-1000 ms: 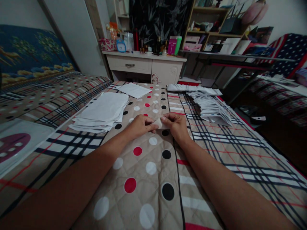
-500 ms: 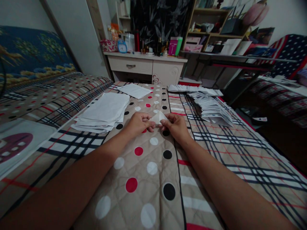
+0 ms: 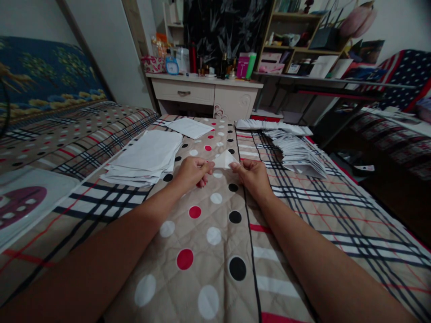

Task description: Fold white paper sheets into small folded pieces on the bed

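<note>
A small white folded paper (image 3: 225,159) with a triangular peak and a crease down its middle is held just above the dotted bedspread. My right hand (image 3: 254,178) pinches its right corner, thumb on the near face. At the left corner, the fingers of my left hand (image 3: 193,172) are closed; how much paper lies between them is partly hidden. Left of my hands is a pile of white paper sheets (image 3: 146,154). Farther right, many folded paper pieces (image 3: 298,152) stand packed in a row.
Another white sheet (image 3: 191,127) lies beyond the pile. A second row of folded pieces (image 3: 272,126) sits at the far right of the quilted bedspread (image 3: 215,233). Behind the bed stands a white dresser (image 3: 188,92) with bottles and a blue clock (image 3: 171,65).
My hands have moved slightly apart. The left fingers shifted out to the paper's left corner, and more of the folded paper shows between the hands.
</note>
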A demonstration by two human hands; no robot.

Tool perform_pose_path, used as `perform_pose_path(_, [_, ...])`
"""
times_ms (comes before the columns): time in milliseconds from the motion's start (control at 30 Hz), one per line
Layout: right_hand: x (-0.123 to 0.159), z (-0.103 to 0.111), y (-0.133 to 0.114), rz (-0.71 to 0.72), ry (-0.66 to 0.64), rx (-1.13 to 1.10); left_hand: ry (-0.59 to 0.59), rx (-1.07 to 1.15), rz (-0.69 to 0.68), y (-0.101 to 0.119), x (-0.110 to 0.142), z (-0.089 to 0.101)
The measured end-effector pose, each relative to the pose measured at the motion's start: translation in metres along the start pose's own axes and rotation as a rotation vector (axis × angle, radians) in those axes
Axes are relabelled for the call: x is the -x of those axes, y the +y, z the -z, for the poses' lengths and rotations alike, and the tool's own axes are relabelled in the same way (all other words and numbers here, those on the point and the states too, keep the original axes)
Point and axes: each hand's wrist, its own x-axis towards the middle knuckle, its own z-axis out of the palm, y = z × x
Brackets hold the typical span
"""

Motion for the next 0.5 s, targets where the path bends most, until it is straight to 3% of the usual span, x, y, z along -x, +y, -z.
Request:
perform_pose_path(200, [0.003,-0.006,-0.002,-0.025,-0.024,-0.088,0.063,0.243,-0.073,-0.002,-0.002,-0.002])
perform_pose_path(500, [0.015,-0.027,-0.015,-0.099,-0.114,-0.267,-0.126,0.228,-0.128,0.006,0.01,-0.022])
